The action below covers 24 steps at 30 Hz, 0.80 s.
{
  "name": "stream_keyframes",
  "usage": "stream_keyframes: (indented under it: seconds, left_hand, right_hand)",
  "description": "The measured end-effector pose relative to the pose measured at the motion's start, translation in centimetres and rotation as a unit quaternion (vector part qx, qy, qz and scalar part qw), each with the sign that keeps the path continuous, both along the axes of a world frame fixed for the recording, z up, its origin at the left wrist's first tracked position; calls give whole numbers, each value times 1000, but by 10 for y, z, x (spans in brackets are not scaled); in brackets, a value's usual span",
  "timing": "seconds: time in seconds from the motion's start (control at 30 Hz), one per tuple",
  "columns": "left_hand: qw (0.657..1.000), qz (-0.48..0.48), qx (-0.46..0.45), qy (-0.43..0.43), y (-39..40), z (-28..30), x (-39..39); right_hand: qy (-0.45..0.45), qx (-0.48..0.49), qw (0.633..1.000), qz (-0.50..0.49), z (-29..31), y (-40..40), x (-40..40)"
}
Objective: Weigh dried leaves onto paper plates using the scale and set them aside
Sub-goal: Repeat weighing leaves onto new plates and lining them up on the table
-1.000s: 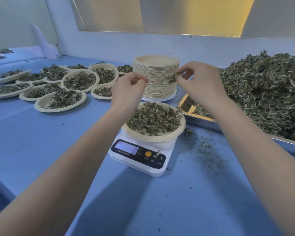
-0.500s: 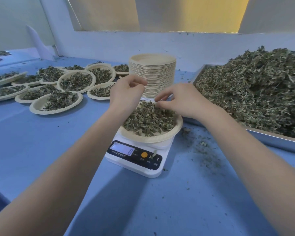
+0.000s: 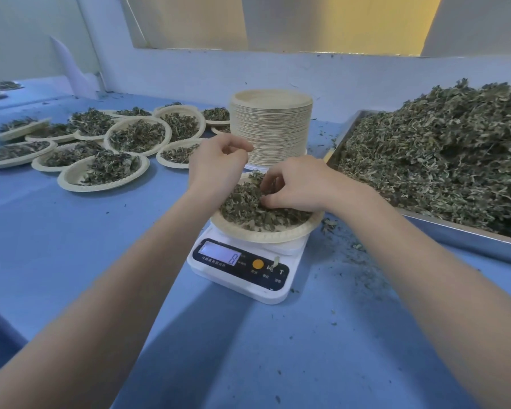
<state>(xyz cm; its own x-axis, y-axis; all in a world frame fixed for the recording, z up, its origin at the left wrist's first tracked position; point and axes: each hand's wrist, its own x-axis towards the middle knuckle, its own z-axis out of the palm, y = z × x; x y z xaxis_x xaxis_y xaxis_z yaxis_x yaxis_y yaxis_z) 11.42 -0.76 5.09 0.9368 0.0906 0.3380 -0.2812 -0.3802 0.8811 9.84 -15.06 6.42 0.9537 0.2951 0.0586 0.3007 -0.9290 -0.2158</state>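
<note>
Reaching over the scale [image 3: 242, 262], I have both hands at the plate [image 3: 266, 234] that sits on it. My right hand [image 3: 298, 185] is down in the leaves [image 3: 248, 208] on that plate, fingers curled and pinching a small tuft near the far rim. My left hand [image 3: 216, 163] hovers just above the plate's left edge, fingers curled in toward the thumb; whether it holds any leaf I cannot tell.

The scale lies with its long axis running from me toward the far wall, slightly angled, its display [image 3: 219, 254] and orange button [image 3: 258, 264] on the near end facing me. The plate covers its far end. A digit shows on the display, but it is too blurred to trust.

Leaves fill the plate in a loose, flat heap, edge to edge. Just behind it stands a tall stack [image 3: 271, 125] of bare plates. To the right, a metal tray [image 3: 466, 234] holds a big mound of leaves [image 3: 443, 152], piled well above its rim; its long side runs diagonally away toward the wall. To the left, well apart from the scale, filled plates [image 3: 104, 172] crowd together, some overlapping, each with its own small pile. Crumbs [image 3: 354, 249] of leaf litter the blue table [image 3: 86, 237] between scale and tray.
</note>
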Motion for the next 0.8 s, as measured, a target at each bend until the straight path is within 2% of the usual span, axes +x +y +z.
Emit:
stream_keyframes:
  seconds: [0.23,0.33,0.53,0.8]
  left_hand:
    - [1000,8,-6,3,4,-3,2]
    - [1000,11,-13,5,7,-3,3]
    - [999,21,-47,11,9,-1,6]
    - [998,-1,-59,6,0,-5,12]
  right_hand:
    - [-22,58,998,3,0,6,0]
    - [-59,107,992,-6,4,2,0]
    - [-128,271,954,-31,17,-12,-2]
    - [-152,357,921,-40,14,-16,0]
